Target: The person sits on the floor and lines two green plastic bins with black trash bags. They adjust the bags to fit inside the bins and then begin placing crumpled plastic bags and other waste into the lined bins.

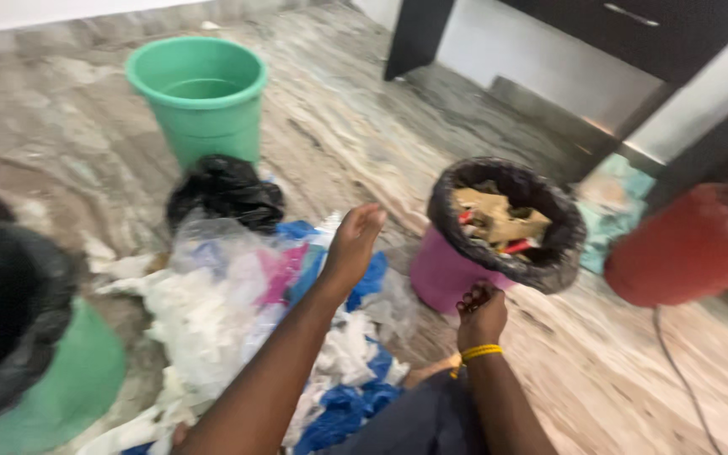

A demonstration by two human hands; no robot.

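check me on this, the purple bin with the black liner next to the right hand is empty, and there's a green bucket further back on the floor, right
Not quite. The head view shows the purple bin with the black liner is not empty: it holds cardboard scraps and other rubbish. The rest stands: it sits next to the right hand, and the green bucket is further back on the floor.

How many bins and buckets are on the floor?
4: an unlined green bucket at the back, a purple bin with a black liner by the right hand, a red one at far right, and a green black-lined one at left.
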